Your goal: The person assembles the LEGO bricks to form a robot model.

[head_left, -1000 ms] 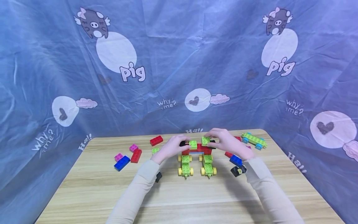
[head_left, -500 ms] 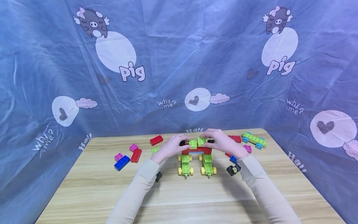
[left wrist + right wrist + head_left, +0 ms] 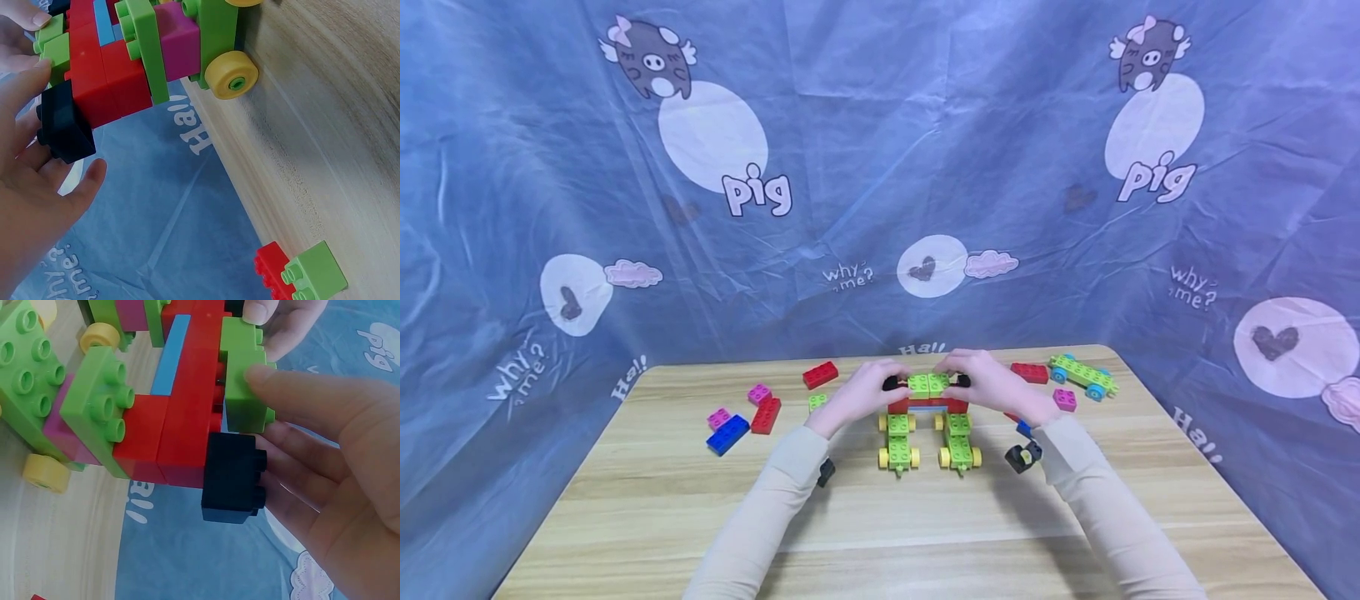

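Note:
At the back middle of the table stands a brick build: a red brick row (image 3: 194, 394) with a light blue strip (image 3: 170, 356) below it, black bricks (image 3: 65, 122) at its ends and two green wheeled bases (image 3: 898, 450) under it. My left hand (image 3: 867, 393) pinches a green brick (image 3: 918, 385) on top, its thumb on the near face. My right hand (image 3: 988, 382) pinches a second green brick (image 3: 245, 394), side by side with the first. Red studs show below this second brick in the right wrist view. Fingers of both hands reach behind, near the black bricks.
To the left lie blue (image 3: 727, 435), red (image 3: 766, 415), pink (image 3: 759, 393) and green (image 3: 817, 403) bricks. On the right are a green car base with blue wheels (image 3: 1081, 375), a red brick (image 3: 1028, 372) and a pink brick (image 3: 1064, 400). A patterned blue cloth (image 3: 850, 167) hangs behind.
My right hand has moved left with its green brick, closing the gap to the other green brick. The left hand has stayed almost still.

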### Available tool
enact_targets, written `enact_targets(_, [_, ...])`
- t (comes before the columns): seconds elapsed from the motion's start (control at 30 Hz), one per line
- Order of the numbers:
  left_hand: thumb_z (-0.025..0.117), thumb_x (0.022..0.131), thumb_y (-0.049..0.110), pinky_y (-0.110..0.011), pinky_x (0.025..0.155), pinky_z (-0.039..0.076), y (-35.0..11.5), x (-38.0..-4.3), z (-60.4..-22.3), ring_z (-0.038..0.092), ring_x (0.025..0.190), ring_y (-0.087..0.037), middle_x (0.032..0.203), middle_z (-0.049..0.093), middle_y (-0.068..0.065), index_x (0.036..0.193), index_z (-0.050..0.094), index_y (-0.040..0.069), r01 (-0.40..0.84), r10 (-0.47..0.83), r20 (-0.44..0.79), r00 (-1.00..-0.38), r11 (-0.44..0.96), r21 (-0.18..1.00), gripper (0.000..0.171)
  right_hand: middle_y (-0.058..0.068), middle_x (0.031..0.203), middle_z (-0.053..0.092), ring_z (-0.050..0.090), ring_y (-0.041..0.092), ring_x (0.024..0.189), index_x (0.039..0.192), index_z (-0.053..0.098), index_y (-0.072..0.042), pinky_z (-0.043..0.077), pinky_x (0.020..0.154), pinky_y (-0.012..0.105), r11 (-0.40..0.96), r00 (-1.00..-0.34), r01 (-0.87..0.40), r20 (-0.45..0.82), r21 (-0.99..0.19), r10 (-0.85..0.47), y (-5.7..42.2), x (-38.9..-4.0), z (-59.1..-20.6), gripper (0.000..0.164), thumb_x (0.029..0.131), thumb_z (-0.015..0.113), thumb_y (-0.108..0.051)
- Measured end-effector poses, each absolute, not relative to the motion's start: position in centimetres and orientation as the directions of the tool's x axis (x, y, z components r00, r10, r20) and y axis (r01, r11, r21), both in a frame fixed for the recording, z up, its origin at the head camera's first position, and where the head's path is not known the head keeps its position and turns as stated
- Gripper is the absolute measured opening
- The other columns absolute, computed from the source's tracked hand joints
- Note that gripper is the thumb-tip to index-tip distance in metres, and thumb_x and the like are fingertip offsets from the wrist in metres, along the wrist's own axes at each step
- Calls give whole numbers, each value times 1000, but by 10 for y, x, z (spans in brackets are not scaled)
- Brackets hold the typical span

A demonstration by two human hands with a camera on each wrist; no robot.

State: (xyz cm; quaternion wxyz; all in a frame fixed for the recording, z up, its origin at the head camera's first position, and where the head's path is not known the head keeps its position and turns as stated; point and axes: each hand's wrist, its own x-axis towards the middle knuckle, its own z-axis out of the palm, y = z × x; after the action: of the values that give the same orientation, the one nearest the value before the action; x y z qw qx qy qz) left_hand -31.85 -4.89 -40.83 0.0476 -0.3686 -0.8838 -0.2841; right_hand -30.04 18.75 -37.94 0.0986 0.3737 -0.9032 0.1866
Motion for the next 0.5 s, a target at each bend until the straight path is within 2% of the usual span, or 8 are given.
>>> enact_targets(0.5, [63,89,27,-31,96,50,-49,-319,-408,63,108,-19,114,67,-7,118,63,8,685,628,298,-718,564,461,35,7,104,69,67,19,92,107,68,-7,57,80,33,648,-682,-729,315,-220,-660,186,-304,-381,29,80,73,-17])
